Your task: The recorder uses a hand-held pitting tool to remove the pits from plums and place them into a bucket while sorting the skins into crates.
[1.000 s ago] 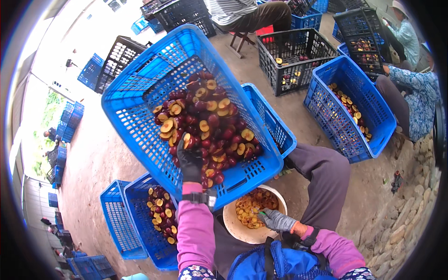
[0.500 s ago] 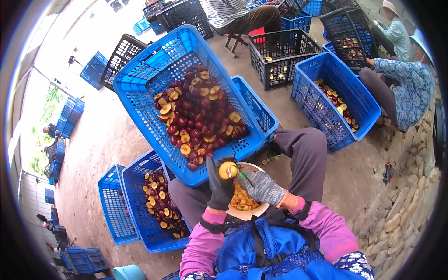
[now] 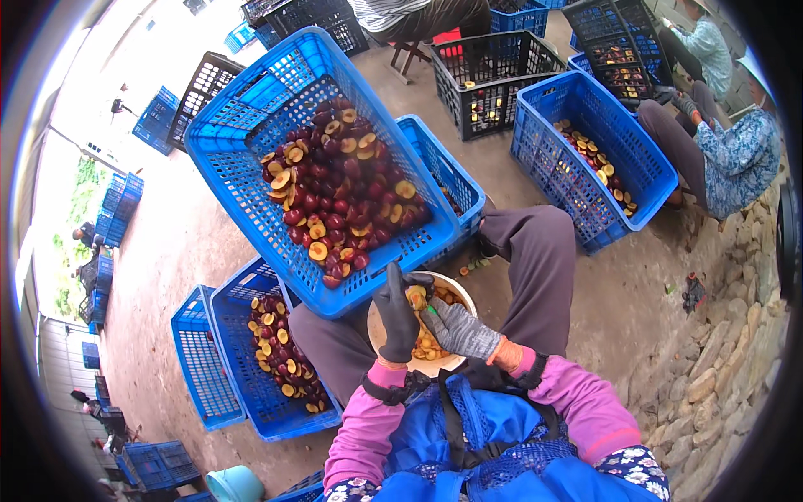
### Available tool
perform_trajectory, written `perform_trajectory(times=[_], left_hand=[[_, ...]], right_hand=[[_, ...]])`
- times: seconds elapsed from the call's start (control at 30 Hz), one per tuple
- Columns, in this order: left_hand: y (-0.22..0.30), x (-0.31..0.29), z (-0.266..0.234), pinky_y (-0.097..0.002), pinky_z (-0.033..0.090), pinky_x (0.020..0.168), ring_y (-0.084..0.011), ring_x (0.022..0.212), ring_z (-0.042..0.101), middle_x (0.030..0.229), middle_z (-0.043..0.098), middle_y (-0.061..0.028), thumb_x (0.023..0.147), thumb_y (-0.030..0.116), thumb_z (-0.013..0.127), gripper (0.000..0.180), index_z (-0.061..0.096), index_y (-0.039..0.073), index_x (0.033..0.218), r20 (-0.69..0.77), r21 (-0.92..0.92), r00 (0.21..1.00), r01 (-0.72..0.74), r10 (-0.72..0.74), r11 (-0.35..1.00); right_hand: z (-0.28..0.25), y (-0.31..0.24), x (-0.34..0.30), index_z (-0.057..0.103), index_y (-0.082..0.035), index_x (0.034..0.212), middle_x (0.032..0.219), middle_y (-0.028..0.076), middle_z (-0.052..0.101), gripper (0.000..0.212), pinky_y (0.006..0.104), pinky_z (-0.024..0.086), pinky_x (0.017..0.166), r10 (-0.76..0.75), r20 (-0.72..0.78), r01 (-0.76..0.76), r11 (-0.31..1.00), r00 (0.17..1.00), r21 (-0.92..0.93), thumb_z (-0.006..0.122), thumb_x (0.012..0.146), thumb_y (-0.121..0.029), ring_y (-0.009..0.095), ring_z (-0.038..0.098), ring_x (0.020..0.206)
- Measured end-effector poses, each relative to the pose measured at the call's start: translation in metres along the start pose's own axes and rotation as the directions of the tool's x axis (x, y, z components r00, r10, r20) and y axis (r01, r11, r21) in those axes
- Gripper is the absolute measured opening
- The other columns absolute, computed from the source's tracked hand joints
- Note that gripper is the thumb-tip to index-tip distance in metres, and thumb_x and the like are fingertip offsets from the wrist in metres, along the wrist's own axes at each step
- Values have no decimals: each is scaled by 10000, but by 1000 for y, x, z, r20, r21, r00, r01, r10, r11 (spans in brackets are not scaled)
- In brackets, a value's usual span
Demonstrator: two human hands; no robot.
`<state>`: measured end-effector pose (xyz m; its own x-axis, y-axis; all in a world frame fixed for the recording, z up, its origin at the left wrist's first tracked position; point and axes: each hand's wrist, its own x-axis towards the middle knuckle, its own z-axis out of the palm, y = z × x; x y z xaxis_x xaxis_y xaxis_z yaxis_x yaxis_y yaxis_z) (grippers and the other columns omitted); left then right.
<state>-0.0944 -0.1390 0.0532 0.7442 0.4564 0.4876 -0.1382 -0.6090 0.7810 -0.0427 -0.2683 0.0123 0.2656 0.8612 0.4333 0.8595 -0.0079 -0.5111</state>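
We see a big blue plastic crate (image 3: 226, 138), oblong and pierced with rows of slots, tilted beyond our knees. It holds a heap of glossy dark-red plums (image 3: 343, 201), many halved, their flat yellow faces showing. A smaller round tub (image 3: 381, 328), cream-coloured and smooth, sits between our legs with yellow pieces (image 3: 429, 347) inside.

Around us spreads a bare brown floor (image 3: 167, 276); a rough stone border (image 3: 703, 385) curves along the right, near another slotted crate (image 3: 556, 163) and a seated co-worker (image 3: 736, 163).

Over the tub, our left hand (image 3: 400, 318), in a black glove, has its fingers curled on a yellow-fleshed fruit piece (image 3: 416, 294). Our right hand (image 3: 456, 329), in grey knit, has its fingers clamped round a small green-handled tool (image 3: 432, 310), though its tip is too hidden for us to tell its shape.
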Motion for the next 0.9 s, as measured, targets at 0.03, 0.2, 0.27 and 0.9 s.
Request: perform_trajectory(times=[0.03, 0.2, 0.27, 0.9], left_hand=[[-1, 1, 2, -272, 490, 652, -200, 653, 603, 756, 621, -118, 773, -124, 488, 444, 367, -62, 1196, 3, -58, 1000, 0, 0, 998], [24, 39, 3, -235, 446, 550, -123, 559, 556, 660, 614, -78, 916, 108, 433, 242, 598, -48, 836, 322, -436, 870, 487, -374, 757], [38, 58, 2, -228, 422, 517, -96, 522, 530, 617, 605, -61, 945, 184, 401, 410, 614, -34, 671, 541, -176, 755, 532, -370, 828], [-21, 41, -194, -336, 462, 713, -238, 864, 579, 997, 595, -148, 865, 184, 547, 229, 585, 3, 1001, -297, 517, 821, 568, -488, 640]], right_hand=[[2, 2, -2, 531, -24, 1116, 897, 195, 550, 289, 392, 419, 497, -33, -66, 33, 999, 997, 2, 458, 842, -83, 295, 554, 608], [-9, -2, -6, 528, 54, 1117, 1068, 245, 536, 354, 367, 510, 748, 2, 29, 2, 986, 1000, -165, 504, 787, -72, 343, 598, 872], [-11, 1, -3, 537, 35, 1080, 1020, 167, 551, 296, 351, 504, 671, -94, 15, 95, 978, 996, -187, 487, 809, -71, 276, 592, 792], [20, 1, -3, 552, -58, 1019, 752, 171, 620, 348, 456, 462, 560, 182, 604, -254, 967, 776, 36, 415, 888, -350, 333, 604, 655]])
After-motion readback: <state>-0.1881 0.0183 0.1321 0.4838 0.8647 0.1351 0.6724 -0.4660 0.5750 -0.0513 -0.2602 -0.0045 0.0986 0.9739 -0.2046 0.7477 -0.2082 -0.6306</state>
